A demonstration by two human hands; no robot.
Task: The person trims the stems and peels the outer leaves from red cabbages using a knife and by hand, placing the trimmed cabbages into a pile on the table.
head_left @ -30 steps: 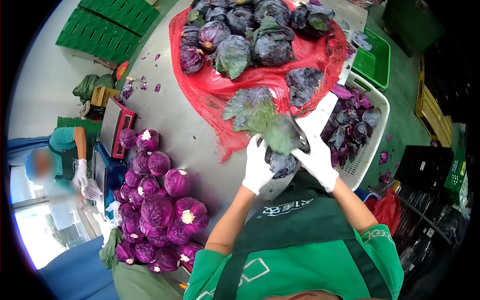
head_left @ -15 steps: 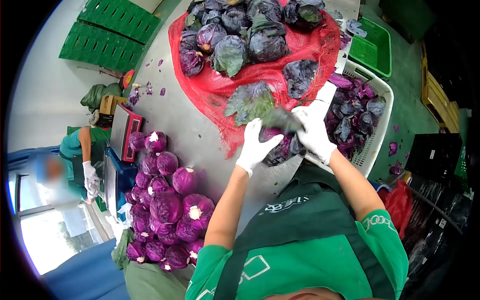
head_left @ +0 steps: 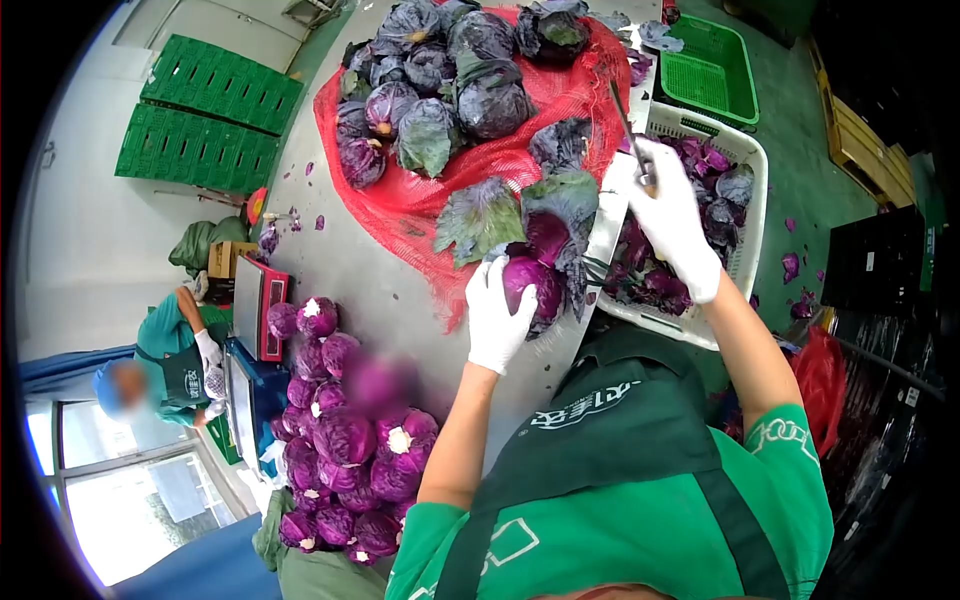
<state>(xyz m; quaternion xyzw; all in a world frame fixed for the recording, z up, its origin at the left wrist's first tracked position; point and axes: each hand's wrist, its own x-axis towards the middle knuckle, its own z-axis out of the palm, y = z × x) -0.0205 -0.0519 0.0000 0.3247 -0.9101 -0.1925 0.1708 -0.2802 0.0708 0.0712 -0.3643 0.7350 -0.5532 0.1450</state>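
My left hand (head_left: 495, 318), in a white glove, grips a red cabbage (head_left: 533, 283) on the metal table. Its smooth purple head shows, with dark outer leaves (head_left: 565, 205) spread behind it and along its right side. My right hand (head_left: 664, 208), also gloved, is closed round the handle of a knife (head_left: 627, 122), its blade pointing up and away from the cabbage. That hand is above the near edge of a white crate (head_left: 755, 245) of purple leaf scraps. A loose green-grey leaf (head_left: 478, 222) lies just beyond my left hand.
Untrimmed cabbages (head_left: 425, 130) lie on red netting (head_left: 440, 215) at the far end. Peeled purple cabbages (head_left: 342, 437) are piled at left, near a red scale (head_left: 260, 307). A co-worker (head_left: 175, 350) stands beyond it. A green crate (head_left: 708, 75) is on the floor.
My right hand has moved up and right, off the cabbage, and the knife now shows clearly. The dark leaf blurred over the cabbage has shifted, exposing its purple head.
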